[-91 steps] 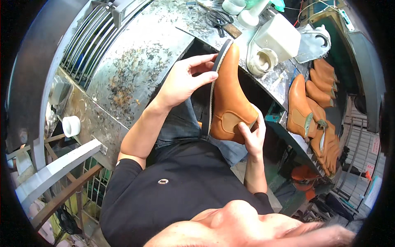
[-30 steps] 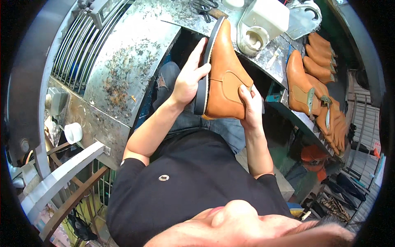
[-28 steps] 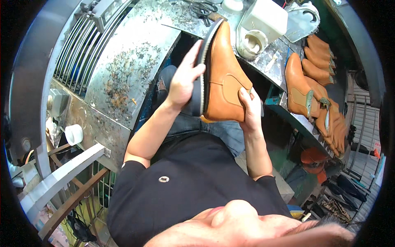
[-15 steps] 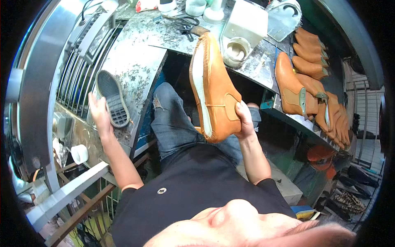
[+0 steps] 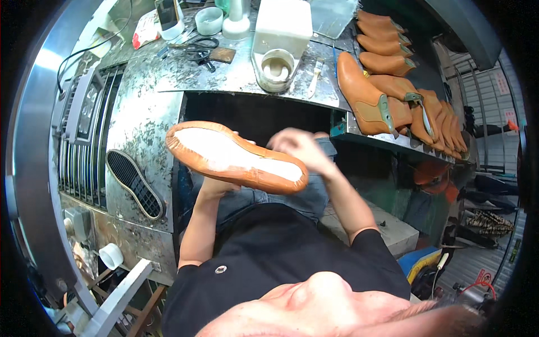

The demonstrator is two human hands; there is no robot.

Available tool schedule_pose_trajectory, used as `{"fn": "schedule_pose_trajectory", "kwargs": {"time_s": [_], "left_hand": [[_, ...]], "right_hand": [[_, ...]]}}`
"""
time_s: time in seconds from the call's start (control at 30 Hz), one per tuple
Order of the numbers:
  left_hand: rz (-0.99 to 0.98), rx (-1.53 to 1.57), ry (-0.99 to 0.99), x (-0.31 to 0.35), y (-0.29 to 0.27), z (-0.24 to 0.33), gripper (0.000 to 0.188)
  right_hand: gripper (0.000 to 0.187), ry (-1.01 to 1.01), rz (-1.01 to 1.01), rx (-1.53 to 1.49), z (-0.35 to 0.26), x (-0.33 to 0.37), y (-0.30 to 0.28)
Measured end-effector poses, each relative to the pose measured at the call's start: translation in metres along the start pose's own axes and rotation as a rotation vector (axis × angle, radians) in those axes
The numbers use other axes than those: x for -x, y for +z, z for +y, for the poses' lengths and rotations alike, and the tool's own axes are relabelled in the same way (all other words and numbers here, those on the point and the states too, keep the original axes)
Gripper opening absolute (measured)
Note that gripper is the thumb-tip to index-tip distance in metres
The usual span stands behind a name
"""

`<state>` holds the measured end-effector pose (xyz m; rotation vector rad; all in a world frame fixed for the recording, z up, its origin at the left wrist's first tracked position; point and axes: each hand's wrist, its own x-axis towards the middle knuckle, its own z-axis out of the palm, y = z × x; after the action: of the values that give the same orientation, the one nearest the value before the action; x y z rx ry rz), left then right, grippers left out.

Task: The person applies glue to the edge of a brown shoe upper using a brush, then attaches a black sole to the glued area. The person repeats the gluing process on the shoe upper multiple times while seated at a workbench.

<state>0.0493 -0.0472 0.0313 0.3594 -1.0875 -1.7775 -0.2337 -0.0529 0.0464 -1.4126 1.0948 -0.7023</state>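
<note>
A tan leather boot [image 5: 252, 175] lies sole-up across my lap, its white underside and pleated leather edge facing me. Beneath it, my left hand [image 5: 216, 188] grips the upper; most of those fingers are hidden behind the boot. Just beyond the heel half is my right hand [image 5: 297, 147], blurred by motion, and whether it touches the leather does not show. On the metal bench to the left rests a dark rubber outsole [image 5: 136, 185] with a pale rim and a grid pattern, apart from both hands.
A heater with bars [image 5: 84, 106] stands at the left. Scissors [image 5: 202, 48], a jar [image 5: 275, 70] by a white container [image 5: 282, 25], and a brush [image 5: 315, 78] occupy the far bench. Several tan boots [image 5: 365, 92] fill the right shelf. A white metal bar [image 5: 120, 295] juts in at lower left.
The boot has turned from upright to lying crosswise, sole facing up. My left hand has come from beside the outsole to hold it; my right hand has let go. The view has shifted.
</note>
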Motion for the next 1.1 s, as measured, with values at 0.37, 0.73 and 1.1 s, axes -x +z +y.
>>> {"fn": "schedule_pose_trajectory", "kwargs": {"time_s": [0.37,0.73,1.1], "left_hand": [[0.325,-0.741,0.159,0.018,0.013,0.023,0.077],[0.014,-1.275,0.603,-0.013,-0.009,0.030,0.062],[0.021,-1.438,0.666,-0.013,-0.015,0.033,0.051]], "right_hand": [[0.035,-0.193,0.606,1.003,0.002,-0.038,-0.099],[0.018,-0.274,0.780,0.323,-0.009,-0.078,-0.127],[0.020,-0.457,0.576,0.561,-0.055,-0.072,-0.097]]}}
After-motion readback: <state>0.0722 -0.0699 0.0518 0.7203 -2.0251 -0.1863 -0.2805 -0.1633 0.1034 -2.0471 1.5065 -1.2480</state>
